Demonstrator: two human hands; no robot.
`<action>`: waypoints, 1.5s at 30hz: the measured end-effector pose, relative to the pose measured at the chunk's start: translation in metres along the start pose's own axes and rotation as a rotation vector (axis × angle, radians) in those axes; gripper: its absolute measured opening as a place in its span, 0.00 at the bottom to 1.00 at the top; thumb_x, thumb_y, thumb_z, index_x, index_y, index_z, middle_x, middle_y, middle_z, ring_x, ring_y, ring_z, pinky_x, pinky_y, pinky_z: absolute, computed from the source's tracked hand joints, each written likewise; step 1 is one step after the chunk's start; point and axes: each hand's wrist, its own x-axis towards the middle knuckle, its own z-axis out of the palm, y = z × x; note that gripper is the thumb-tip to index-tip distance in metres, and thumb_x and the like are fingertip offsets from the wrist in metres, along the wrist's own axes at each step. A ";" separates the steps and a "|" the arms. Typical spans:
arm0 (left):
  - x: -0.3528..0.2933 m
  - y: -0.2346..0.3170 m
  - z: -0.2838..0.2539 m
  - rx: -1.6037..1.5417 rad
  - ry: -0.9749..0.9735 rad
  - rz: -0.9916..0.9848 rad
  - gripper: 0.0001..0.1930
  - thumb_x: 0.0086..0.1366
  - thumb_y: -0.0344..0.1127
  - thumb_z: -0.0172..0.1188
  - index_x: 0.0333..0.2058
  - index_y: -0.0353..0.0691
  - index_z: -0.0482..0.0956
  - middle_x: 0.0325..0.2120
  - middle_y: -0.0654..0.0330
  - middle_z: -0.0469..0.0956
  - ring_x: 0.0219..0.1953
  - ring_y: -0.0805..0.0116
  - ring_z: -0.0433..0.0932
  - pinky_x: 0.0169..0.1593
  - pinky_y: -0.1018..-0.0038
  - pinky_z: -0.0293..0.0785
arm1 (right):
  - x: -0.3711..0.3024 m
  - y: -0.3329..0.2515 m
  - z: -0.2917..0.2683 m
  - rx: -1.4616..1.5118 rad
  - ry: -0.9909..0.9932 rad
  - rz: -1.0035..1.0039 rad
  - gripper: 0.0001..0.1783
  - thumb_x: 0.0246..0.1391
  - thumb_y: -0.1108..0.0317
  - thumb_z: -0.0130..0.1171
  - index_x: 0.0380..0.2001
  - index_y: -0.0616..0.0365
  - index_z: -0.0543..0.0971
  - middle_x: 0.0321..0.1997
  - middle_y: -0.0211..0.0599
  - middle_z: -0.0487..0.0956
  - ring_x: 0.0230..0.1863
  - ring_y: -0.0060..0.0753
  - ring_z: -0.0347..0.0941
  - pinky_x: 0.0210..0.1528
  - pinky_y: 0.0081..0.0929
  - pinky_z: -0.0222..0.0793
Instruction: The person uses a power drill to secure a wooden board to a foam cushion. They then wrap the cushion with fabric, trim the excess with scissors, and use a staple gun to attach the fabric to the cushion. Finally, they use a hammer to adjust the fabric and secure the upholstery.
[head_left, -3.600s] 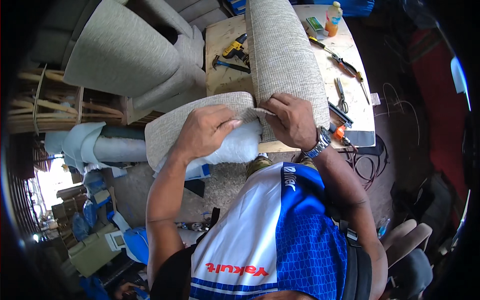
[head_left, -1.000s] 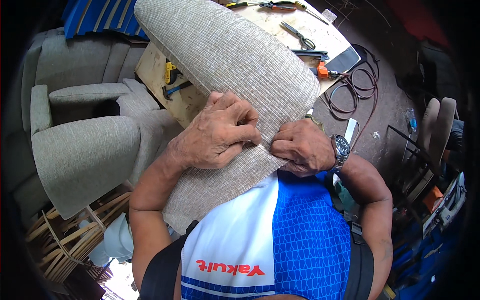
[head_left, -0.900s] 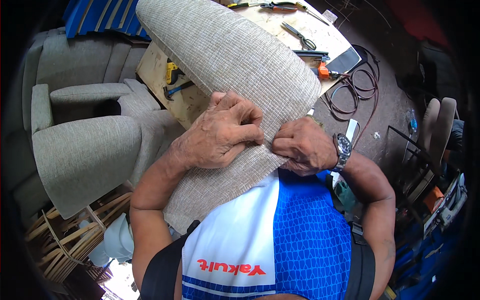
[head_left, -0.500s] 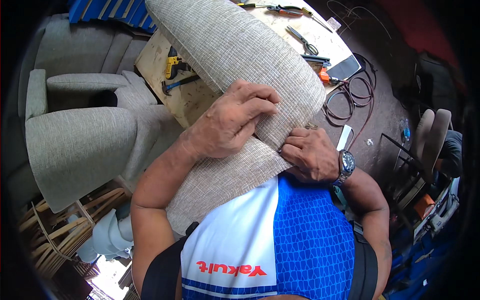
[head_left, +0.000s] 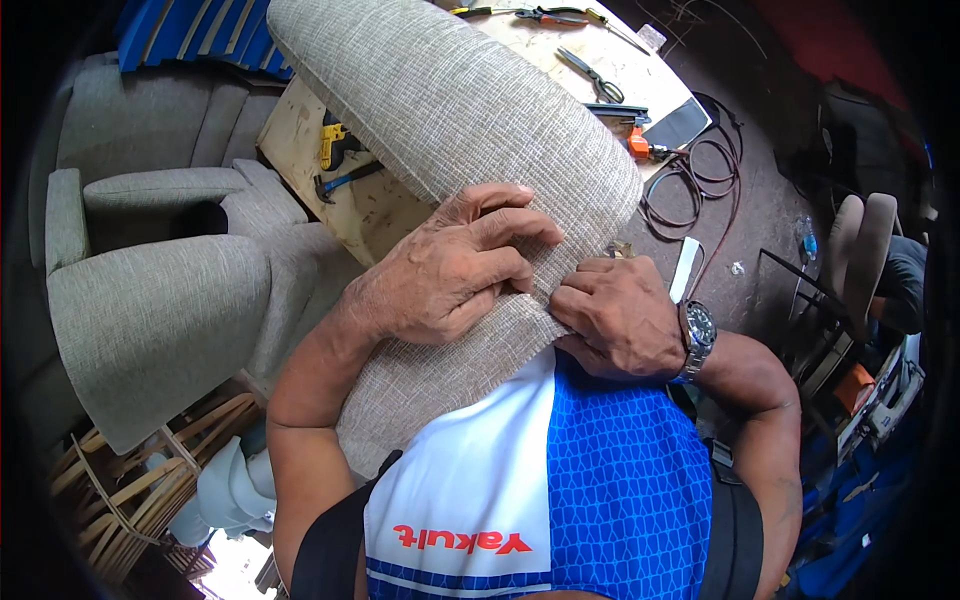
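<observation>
A long padded upholstered piece in beige-grey woven fabric lies slanting across the table toward me. From its near end a loose flap of the same fabric hangs over my lap. My left hand is closed at the seam between pad and flap, its thumb and forefinger pinching the cloth and the other fingers bent over the pad. With a watch on its wrist, my right hand grips the flap's edge at the pad's right corner. Its fingertips are partly hidden in the fold.
On the wooden table lie a yellow drill, a hammer, scissors, pliers and an orange-and-black tool with a coiled hose. Grey sofa parts stand at left. Another person's leg shows at right.
My left hand has shifted slightly toward me, and its fingers have spread a little over the pad. My right hand keeps its grip at the corner. The whole view has shifted slightly.
</observation>
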 end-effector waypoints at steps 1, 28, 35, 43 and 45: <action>0.000 0.000 0.000 0.011 0.007 0.003 0.06 0.55 0.29 0.61 0.32 0.40 0.82 0.59 0.60 0.72 0.71 0.51 0.55 0.73 0.56 0.51 | 0.002 -0.001 -0.001 -0.017 -0.002 -0.008 0.13 0.45 0.60 0.67 0.27 0.55 0.75 0.27 0.36 0.78 0.33 0.43 0.79 0.35 0.40 0.74; 0.003 0.007 0.003 0.004 -0.026 -0.043 0.10 0.59 0.45 0.69 0.39 0.53 0.88 0.64 0.67 0.71 0.75 0.52 0.48 0.76 0.53 0.49 | -0.014 0.038 0.017 0.197 -0.048 -0.045 0.13 0.57 0.57 0.60 0.30 0.56 0.75 0.25 0.44 0.76 0.33 0.51 0.78 0.36 0.46 0.72; 0.008 0.014 0.008 0.067 -0.050 -0.062 0.11 0.58 0.48 0.69 0.37 0.54 0.89 0.64 0.68 0.71 0.74 0.53 0.48 0.75 0.55 0.50 | -0.023 0.045 0.046 0.397 0.031 -0.057 0.18 0.62 0.52 0.58 0.30 0.56 0.76 0.26 0.43 0.76 0.32 0.49 0.77 0.36 0.44 0.70; 0.008 0.016 0.009 0.047 -0.053 -0.042 0.12 0.56 0.47 0.71 0.38 0.55 0.89 0.65 0.69 0.69 0.75 0.53 0.48 0.76 0.54 0.49 | -0.032 0.038 0.053 0.296 0.127 -0.026 0.14 0.57 0.55 0.62 0.33 0.55 0.78 0.28 0.41 0.77 0.34 0.50 0.77 0.36 0.43 0.72; 0.007 0.019 0.009 0.111 -0.052 -0.036 0.15 0.56 0.47 0.71 0.41 0.53 0.88 0.65 0.66 0.69 0.74 0.52 0.50 0.74 0.54 0.52 | -0.034 0.042 0.062 0.278 0.146 -0.040 0.13 0.56 0.56 0.62 0.33 0.55 0.78 0.28 0.41 0.77 0.34 0.50 0.77 0.36 0.43 0.72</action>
